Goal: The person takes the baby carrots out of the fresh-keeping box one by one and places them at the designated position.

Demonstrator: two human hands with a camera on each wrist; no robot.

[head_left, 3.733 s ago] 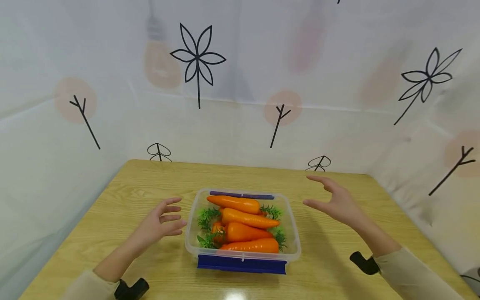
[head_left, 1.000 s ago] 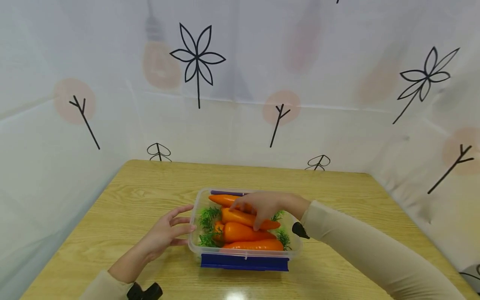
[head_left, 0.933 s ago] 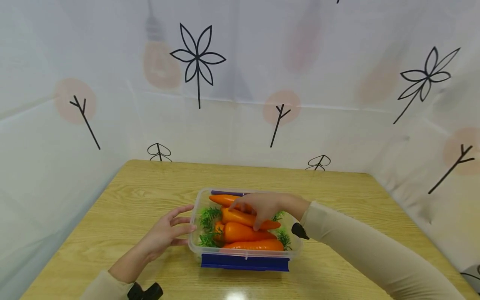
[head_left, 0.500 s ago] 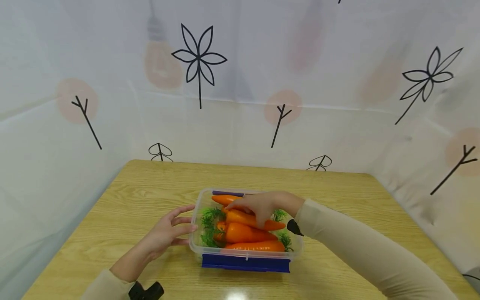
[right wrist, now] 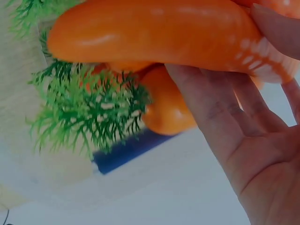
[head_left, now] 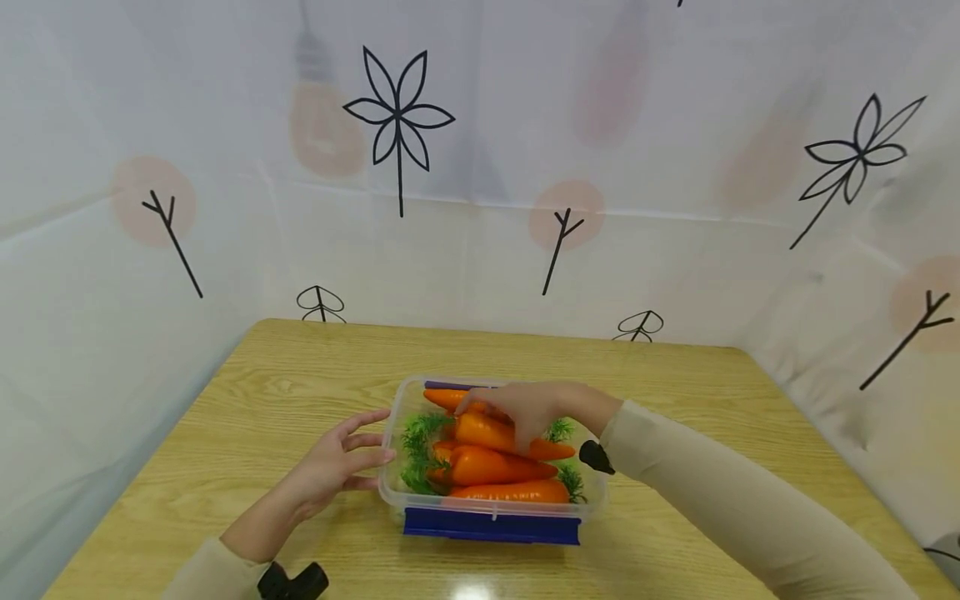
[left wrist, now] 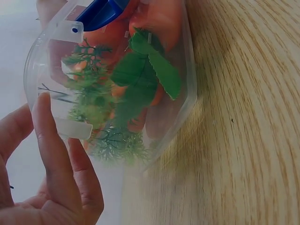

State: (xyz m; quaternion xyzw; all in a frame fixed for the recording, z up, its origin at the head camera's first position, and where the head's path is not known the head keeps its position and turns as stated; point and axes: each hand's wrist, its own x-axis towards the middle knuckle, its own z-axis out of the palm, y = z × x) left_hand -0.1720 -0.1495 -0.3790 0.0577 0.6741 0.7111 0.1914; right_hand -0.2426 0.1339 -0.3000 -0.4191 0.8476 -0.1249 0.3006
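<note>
A clear plastic container with blue latches stands on the table, filled with several orange carrots with green leafy tops. My right hand reaches into it from above and grips one carrot, which lies across the middle. In the right wrist view that carrot sits between thumb and fingers, its rounded end to the left. My left hand is at the container's left side, fingers slightly bent and touching the wall. In the left wrist view, a fingertip meets the clear rim. Carrots beneath my right hand are partly hidden.
The wooden table extends around the container on all sides. A white patterned cloth hangs behind it and at both sides. A dark cable shows at the far right edge.
Over the last few seconds, my right hand came from the right onto a carrot, and my left moved to the container's side. Within the last second, the gripped carrot shifted slightly right.
</note>
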